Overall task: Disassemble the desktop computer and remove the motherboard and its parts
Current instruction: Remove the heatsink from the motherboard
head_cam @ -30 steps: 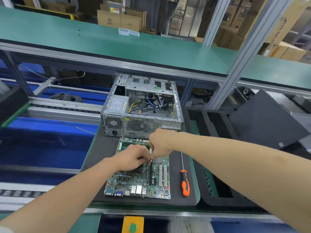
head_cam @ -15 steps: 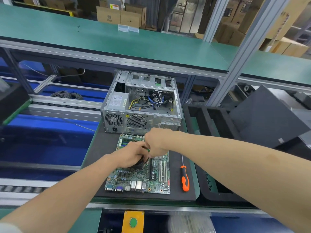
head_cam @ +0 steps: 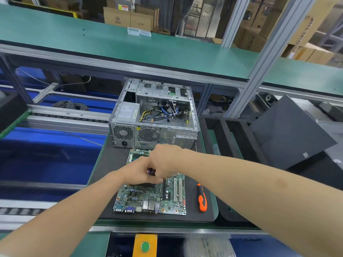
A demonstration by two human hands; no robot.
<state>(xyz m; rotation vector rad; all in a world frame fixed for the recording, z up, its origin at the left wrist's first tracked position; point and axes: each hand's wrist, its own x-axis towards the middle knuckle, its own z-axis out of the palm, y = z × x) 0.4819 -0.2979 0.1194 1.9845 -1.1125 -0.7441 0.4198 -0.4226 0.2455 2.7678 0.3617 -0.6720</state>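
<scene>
- Motherboard [head_cam: 148, 198], green, flat, crowded with chips and slots, lying face up on black foam mat [head_cam: 109, 164] over green-edged surface [head_cam: 215, 212], just in front of open grey metal computer case [head_cam: 126, 132].
- Light and stiff by the look, yet fragile: pins, capacitors and solder joints all exposed. Best lifted by bare edges, never by slots or connectors.
- Dark finned cooler block [head_cam: 143, 185] at board centre, likely the heaviest part. Probably best taken by its sides and raised straight up.
- Left grip [head_cam: 138, 171] curled over cooler block, fingers down on its near top edge, holding it.
- Right grip [head_cam: 165, 160] curled, knuckles up, pressed against the left. Fingertips hidden, so cannot tell what is pinched, if anything.
- Small purple something [head_cam: 150, 171] peeking out between both grips, too small to name.
- Against half a second ago: right grip now riding further over left knuckles, purple glint newly showing. Board, case and orange-and-black screwdriver [head_cam: 202, 199] right where they were.
</scene>
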